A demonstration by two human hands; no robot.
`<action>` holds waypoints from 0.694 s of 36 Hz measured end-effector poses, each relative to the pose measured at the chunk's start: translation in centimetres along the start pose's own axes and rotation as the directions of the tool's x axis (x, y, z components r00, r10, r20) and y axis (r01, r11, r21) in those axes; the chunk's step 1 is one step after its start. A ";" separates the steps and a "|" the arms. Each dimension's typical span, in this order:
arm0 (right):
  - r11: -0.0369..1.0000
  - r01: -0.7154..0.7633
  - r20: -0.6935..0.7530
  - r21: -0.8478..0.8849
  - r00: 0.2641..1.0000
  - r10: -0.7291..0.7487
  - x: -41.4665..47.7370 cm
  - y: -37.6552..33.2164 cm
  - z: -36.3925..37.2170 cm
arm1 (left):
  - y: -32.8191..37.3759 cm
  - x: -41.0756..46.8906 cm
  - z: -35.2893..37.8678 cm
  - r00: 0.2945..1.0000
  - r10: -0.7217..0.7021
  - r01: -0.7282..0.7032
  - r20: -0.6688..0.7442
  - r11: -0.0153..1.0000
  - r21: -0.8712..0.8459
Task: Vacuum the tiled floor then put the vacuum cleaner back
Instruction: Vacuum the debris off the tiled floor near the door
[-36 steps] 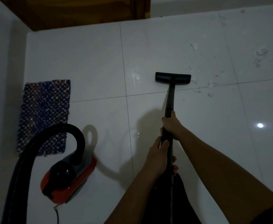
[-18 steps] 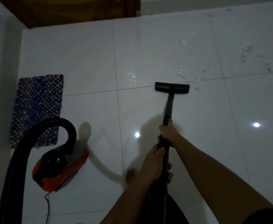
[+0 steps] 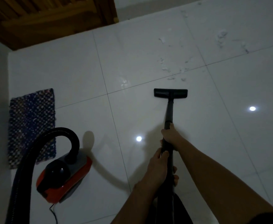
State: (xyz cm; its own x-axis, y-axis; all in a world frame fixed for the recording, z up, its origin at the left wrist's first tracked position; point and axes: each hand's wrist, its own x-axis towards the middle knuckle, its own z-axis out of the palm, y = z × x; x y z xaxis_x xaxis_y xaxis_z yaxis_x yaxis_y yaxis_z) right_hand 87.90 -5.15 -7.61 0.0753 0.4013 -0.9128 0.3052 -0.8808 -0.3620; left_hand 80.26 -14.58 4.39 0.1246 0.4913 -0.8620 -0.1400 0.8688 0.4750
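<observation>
My right hand [image 3: 170, 135] and left hand [image 3: 158, 167] both gripped the smooth black wand [image 3: 169, 110], flat rectangular nozzle [image 3: 170, 93] on glossy white tiles [image 3: 229, 135].

The black hose [image 3: 24, 159] loops up from the red vacuum cleaner [image 3: 64, 178] and runs off the bottom edge on its left. A thin cord [image 3: 54, 214] just below the vacuum cleaner leaves the picture too. To the right of the vacuum cleaner, the left hand [image 3: 158, 168] hides part of the tube [image 3: 169, 113], and the tube's low end is lost in dark cloth [image 3: 181, 210]. Far past the vacuum cleaner, white bits [image 3: 173, 73] are too small to name. The wooden door [image 3: 51, 18] is cut by the top edge.
</observation>
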 end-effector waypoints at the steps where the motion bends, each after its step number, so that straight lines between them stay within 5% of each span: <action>1: 1.000 -0.004 -0.005 0.004 1.000 0.004 -0.2 0.5 -0.4 | -0.3 -0.2 0.3 1.000 0.004 -0.004 0.015 1.000 0.003; 16: 0.999 0.033 -0.008 -0.041 0.999 -0.034 1.6 3.2 -6.6 | -3.5 3.2 7.1 0.998 -0.056 0.052 -0.028 0.991 -0.123; 25: 0.994 0.018 0.038 -0.110 0.999 -0.014 3.1 1.1 -12.2 | -1.3 4.7 12.7 0.999 0.032 -0.031 0.013 0.992 -0.121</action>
State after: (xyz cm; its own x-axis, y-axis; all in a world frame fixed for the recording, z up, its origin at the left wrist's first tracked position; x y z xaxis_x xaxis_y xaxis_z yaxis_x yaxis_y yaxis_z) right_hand 100.01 -1.85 -8.53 0.0350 0.4036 -0.9143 0.4092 -0.8404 -0.3553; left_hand 93.47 -12.62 1.93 0.1328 0.5199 -0.8438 -0.2616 0.8396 0.4761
